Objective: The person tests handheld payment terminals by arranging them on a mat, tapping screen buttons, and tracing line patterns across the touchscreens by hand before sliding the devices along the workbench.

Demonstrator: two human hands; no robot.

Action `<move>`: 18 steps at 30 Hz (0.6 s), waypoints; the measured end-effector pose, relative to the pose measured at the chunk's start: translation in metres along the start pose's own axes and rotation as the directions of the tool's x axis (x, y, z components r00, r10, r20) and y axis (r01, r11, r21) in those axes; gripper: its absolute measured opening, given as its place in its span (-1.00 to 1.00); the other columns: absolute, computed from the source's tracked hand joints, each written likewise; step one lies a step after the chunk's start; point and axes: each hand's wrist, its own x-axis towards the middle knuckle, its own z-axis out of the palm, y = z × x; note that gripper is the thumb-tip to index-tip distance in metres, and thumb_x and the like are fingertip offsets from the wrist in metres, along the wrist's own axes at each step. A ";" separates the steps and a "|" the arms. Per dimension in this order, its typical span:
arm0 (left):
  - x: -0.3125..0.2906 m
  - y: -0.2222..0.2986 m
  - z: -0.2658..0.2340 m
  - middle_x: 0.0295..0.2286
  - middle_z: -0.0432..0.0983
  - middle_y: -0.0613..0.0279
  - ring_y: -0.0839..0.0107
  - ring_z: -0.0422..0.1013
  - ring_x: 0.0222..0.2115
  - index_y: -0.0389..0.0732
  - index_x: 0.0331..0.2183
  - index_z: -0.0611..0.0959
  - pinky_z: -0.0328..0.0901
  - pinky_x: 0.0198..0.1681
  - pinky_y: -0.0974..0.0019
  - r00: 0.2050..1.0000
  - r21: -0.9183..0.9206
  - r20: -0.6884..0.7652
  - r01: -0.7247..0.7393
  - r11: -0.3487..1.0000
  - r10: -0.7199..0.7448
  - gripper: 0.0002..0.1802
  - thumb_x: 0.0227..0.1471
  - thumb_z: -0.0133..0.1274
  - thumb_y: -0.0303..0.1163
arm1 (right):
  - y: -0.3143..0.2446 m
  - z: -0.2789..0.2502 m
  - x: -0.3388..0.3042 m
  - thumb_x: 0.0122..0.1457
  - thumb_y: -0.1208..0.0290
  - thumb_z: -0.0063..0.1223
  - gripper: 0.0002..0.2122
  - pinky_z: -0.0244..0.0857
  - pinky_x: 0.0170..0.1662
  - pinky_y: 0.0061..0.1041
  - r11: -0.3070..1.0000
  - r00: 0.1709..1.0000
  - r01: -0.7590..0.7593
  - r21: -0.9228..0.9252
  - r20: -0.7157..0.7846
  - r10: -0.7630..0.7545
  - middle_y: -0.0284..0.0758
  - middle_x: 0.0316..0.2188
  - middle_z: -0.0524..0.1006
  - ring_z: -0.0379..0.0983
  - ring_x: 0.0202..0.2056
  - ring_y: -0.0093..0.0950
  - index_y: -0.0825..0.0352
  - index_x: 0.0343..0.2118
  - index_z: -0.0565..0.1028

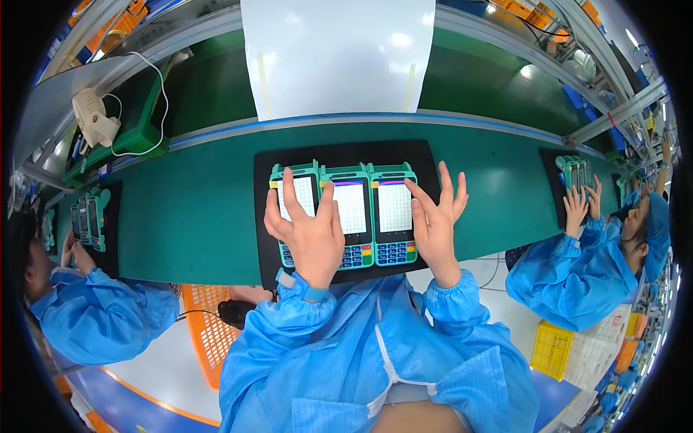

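Three green-framed handheld payment terminals stand side by side on a black mat, their screens lit with a white grid. My left hand is over the left terminal, fingers spread and holding nothing, and it covers much of that screen and keypad. One of its fingertips is near the top left corner of the middle terminal. At the right terminal, my right hand has its index fingertip by the screen's upper right, the other fingers raised apart. Whether either fingertip touches glass I cannot tell. A blue strap circles my left wrist.
The mat lies on a green worktable. A white sheet hangs behind it. Co-workers in blue sit at left and right, each at similar terminals. A small fan stands far left; an orange crate is below the table.
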 end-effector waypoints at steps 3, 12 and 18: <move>-0.006 -0.001 0.003 0.20 -0.02 -0.09 -0.24 -0.13 0.14 0.01 -0.16 0.66 -0.14 0.15 -0.18 0.999 0.004 0.028 -0.031 1.000 0.031 -0.71 0.03 0.06 -0.43 | 0.006 0.001 -0.007 0.22 0.38 -0.11 -0.74 -0.54 0.21 0.20 0.999 1.000 0.011 0.036 0.018 -0.012 -0.15 0.28 0.04 -0.31 0.30 0.06 0.03 -0.10 0.58; -0.061 -0.014 -0.012 0.17 0.07 -0.12 -0.21 -0.13 0.12 0.00 -0.16 0.67 -0.12 0.18 -0.03 0.988 0.043 0.108 -0.117 0.992 0.112 -0.66 -0.04 0.12 -0.48 | 0.013 -0.004 -0.061 0.19 0.44 -0.06 -0.73 -0.53 0.25 0.09 0.995 0.993 -0.022 0.100 0.115 0.011 -0.11 0.27 0.04 -0.30 0.29 0.04 0.04 -0.08 0.56; -0.065 -0.012 -0.011 0.15 0.10 -0.13 -0.18 -0.11 0.12 -0.01 -0.17 0.68 -0.09 0.17 -0.01 0.987 0.023 0.094 -0.130 0.991 0.128 -0.66 -0.07 0.14 -0.50 | 0.017 -0.006 -0.065 0.19 0.43 -0.05 -0.74 -0.53 0.25 0.06 0.995 0.994 -0.038 0.095 0.109 0.028 -0.09 0.28 0.02 -0.33 0.30 0.04 0.05 -0.09 0.57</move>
